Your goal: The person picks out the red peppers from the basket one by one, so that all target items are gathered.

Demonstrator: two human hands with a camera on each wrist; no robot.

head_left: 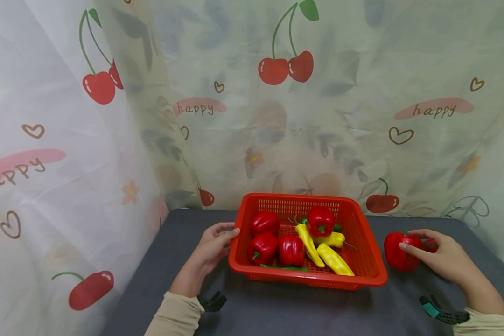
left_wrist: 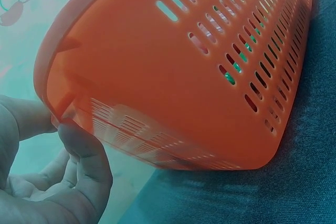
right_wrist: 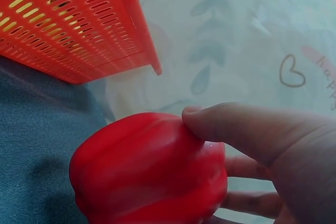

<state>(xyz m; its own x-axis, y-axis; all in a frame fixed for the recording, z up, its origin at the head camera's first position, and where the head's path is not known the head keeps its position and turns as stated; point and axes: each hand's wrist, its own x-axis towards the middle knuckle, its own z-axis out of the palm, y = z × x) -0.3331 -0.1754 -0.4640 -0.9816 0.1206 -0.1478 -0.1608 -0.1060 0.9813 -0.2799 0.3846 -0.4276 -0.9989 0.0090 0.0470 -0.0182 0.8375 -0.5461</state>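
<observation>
My left hand (head_left: 213, 245) pinches the left rim of a red plastic basket (head_left: 306, 277), thumb on top. The left wrist view shows thumb and finger meeting at the rim of the basket (left_wrist: 142, 77). Just beyond the basket's right end, my right hand (head_left: 447, 256) holds a red bell pepper (head_left: 399, 254) between thumb and fingers. Close up, the bell pepper (right_wrist: 147, 171) is glossy and ribbed, with the thumb along its upper side and the fingers partly hidden behind. Inside the basket lie several red bell peppers (head_left: 291, 250) and long yellow peppers (head_left: 335, 259).
Thin green peppers (head_left: 285, 268) lie low in the basket near its front wall. A dark grey cloth (head_left: 269, 308) covers the table. Behind and to the left hang pale curtains (head_left: 340, 154) printed with cherries and hearts. A dark band (head_left: 445, 317) circles the right wrist.
</observation>
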